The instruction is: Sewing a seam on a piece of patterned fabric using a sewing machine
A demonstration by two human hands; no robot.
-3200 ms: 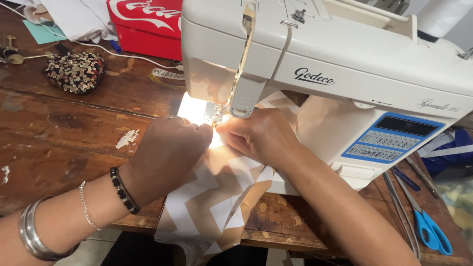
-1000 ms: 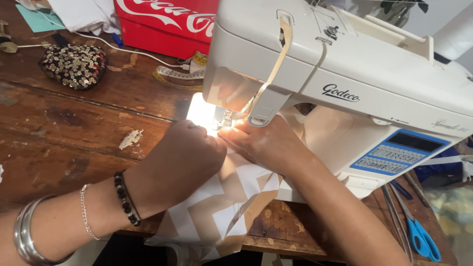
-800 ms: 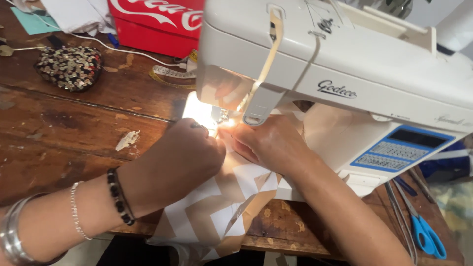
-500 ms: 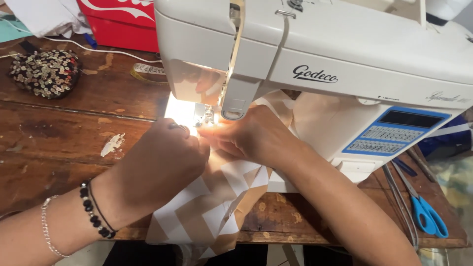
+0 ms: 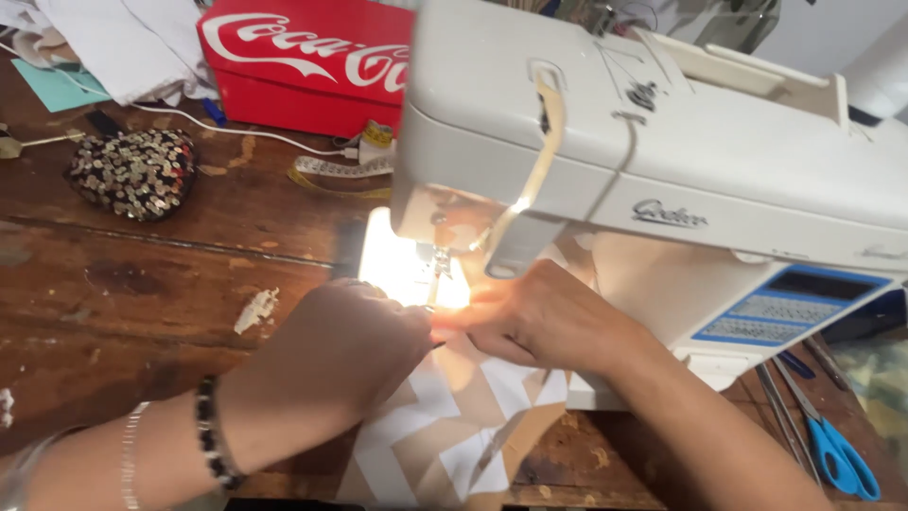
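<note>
A white sewing machine (image 5: 662, 180) stands on a worn wooden table (image 5: 142, 312), its lamp glowing over the needle (image 5: 437, 274). A beige and white zigzag fabric (image 5: 445, 426) lies under the needle and hangs over the table's front edge. My left hand (image 5: 340, 355) rests on the fabric just left of the needle, fingers curled and pinching at it. My right hand (image 5: 549, 317) presses the fabric flat just right of the needle, fingertips nearly touching the left hand. The fingertips themselves are washed out by the lamp light.
A red tin box (image 5: 303, 61) stands at the back, with a tape measure (image 5: 340, 170) in front of it. A sequined heart cushion (image 5: 132, 170) lies at the left. Blue-handled scissors (image 5: 832, 445) lie at the right. White cloth (image 5: 123, 43) is heaped at the back left.
The view has shifted, with the machine now higher and more to the right in frame. Both hands stay at the needle on the fabric with little movement.
</note>
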